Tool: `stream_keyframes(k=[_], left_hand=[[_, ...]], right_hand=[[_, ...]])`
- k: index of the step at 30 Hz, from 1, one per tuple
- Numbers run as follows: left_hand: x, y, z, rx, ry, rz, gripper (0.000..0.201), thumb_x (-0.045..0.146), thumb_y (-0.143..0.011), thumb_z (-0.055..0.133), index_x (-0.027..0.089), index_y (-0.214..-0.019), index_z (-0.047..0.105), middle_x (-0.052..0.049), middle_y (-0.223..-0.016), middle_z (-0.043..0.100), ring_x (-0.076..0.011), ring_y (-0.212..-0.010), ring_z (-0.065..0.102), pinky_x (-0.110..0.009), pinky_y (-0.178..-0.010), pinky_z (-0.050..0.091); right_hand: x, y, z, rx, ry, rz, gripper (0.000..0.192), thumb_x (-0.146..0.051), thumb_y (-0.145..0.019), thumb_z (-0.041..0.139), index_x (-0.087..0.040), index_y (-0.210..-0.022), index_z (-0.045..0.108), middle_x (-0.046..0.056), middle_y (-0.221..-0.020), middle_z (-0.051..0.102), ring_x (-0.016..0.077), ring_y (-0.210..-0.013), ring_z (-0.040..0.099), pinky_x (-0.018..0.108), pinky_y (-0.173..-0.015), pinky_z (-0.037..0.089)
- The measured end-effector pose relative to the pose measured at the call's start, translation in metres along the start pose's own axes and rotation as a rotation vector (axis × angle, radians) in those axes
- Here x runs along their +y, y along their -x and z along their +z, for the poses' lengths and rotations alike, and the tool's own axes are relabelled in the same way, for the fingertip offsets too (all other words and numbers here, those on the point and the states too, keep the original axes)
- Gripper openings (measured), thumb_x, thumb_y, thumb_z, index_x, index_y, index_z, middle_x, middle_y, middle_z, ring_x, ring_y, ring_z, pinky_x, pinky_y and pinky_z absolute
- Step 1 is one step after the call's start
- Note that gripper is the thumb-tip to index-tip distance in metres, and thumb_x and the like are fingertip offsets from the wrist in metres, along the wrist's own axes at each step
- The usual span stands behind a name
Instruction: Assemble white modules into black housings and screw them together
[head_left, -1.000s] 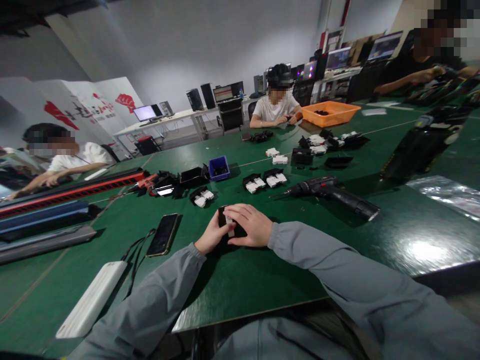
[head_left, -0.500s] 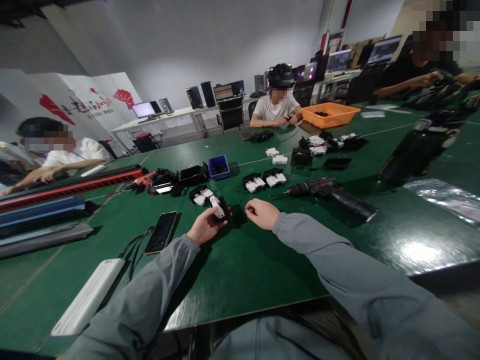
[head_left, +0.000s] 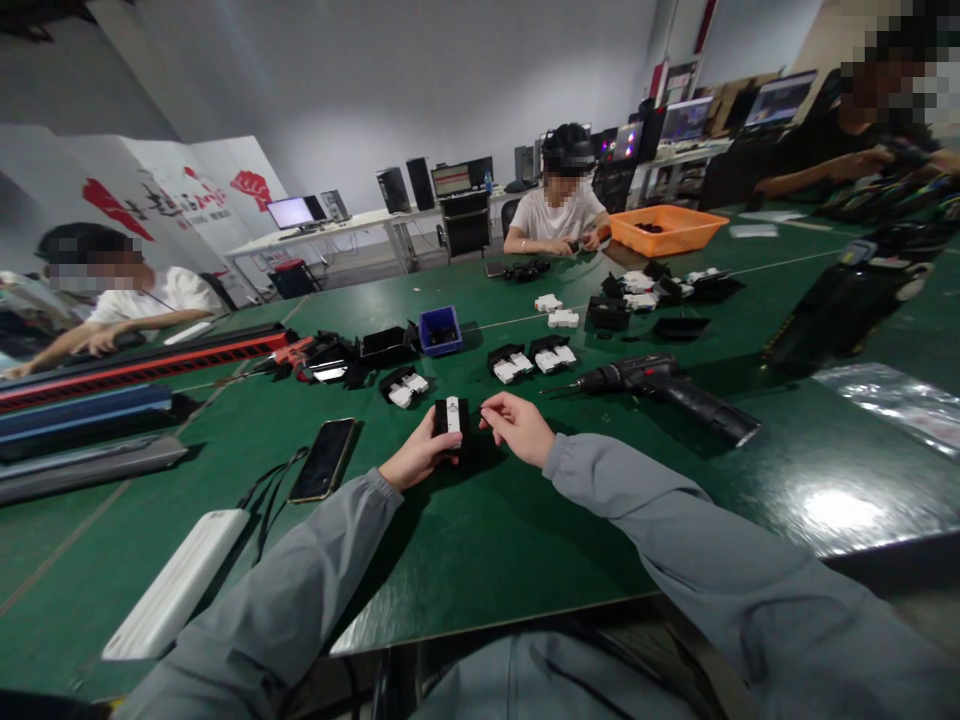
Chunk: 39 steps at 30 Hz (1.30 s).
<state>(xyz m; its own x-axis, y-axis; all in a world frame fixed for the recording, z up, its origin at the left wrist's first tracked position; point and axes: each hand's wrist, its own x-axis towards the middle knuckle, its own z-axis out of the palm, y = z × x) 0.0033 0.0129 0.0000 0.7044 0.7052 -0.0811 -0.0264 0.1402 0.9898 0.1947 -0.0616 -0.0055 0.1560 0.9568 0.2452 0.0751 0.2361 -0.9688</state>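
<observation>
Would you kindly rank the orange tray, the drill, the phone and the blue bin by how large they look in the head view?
1. drill, the longest.
2. orange tray; it sits farther off, so its true size may be greater.
3. phone.
4. blue bin.
The phone lies much nearer than the bin, so the last two are unsure.

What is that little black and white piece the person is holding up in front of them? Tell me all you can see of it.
The small black part is a boxy piece that looks like plastic, with a white insert running up the face turned toward the camera; a faint mark shows on the white. It stands roughly upright, its lower end at or just above the green table. The left hand grips it from the left and below. The right hand is beside it, fingertips pinched near its right edge; whether they touch it is unclear.
</observation>
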Motion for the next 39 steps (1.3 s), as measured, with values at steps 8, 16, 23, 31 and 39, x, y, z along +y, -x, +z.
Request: stream_keyframes(k=[8, 16, 23, 31, 39], left_hand=[[-0.004, -0.002, -0.003, -0.079, -0.156, 0.077, 0.075, 0.031, -0.075, 0.078, 0.024, -0.137, 0.038, -0.004, -0.106, 0.052, -0.0150, -0.083, 0.056, -0.020, -0.055, 0.052], [0.000, 0.000, 0.000, -0.136, -0.238, 0.112, 0.079, 0.034, -0.077, 0.078, 0.025, -0.141, 0.033, -0.005, -0.111, 0.051, -0.0134, -0.081, 0.053, -0.023, -0.057, 0.054], [0.001, 0.001, 0.000, -0.142, -0.255, 0.111, 0.079, 0.035, -0.077, 0.077, 0.025, -0.141, 0.033, -0.006, -0.115, 0.051, -0.0133, -0.081, 0.054, -0.023, -0.058, 0.054], [0.000, 0.000, -0.001, -0.151, -0.267, 0.106, 0.074, 0.034, -0.079, 0.075, 0.025, -0.140, 0.034, -0.005, -0.111, 0.051, -0.0149, -0.082, 0.054, -0.024, -0.058, 0.054], [-0.006, 0.001, -0.007, -0.153, -0.172, 0.103, 0.070, 0.026, -0.081, 0.064, 0.026, -0.144, 0.033, -0.004, -0.108, 0.052, -0.0122, -0.076, 0.053, -0.018, -0.052, 0.050]], right_hand=[[-0.008, 0.011, -0.002, -0.006, 0.366, -0.319, 0.016, -0.027, -0.089, 0.061, -0.019, -0.102, 0.065, 0.001, -0.085, 0.065, 0.0124, -0.065, 0.056, 0.028, -0.064, 0.049], [-0.014, 0.013, -0.003, -0.104, 0.607, -0.568, 0.015, -0.022, -0.096, 0.054, -0.020, -0.103, 0.067, 0.006, -0.103, 0.070, 0.0178, -0.094, 0.066, 0.030, -0.084, 0.052], [-0.012, 0.012, -0.005, -0.107, 0.647, -0.581, 0.018, -0.023, -0.096, 0.055, -0.019, -0.110, 0.066, 0.007, -0.106, 0.071, 0.0179, -0.095, 0.067, 0.031, -0.086, 0.053], [-0.011, 0.012, -0.004, -0.121, 0.683, -0.631, 0.020, -0.023, -0.097, 0.053, -0.019, -0.109, 0.069, 0.008, -0.111, 0.067, 0.0179, -0.098, 0.066, 0.030, -0.085, 0.055], [-0.017, 0.018, -0.001, -0.184, 0.737, -0.571, 0.034, -0.017, -0.093, 0.048, -0.019, -0.124, 0.064, 0.007, -0.104, 0.067, 0.0152, -0.080, 0.063, 0.027, -0.076, 0.051]])
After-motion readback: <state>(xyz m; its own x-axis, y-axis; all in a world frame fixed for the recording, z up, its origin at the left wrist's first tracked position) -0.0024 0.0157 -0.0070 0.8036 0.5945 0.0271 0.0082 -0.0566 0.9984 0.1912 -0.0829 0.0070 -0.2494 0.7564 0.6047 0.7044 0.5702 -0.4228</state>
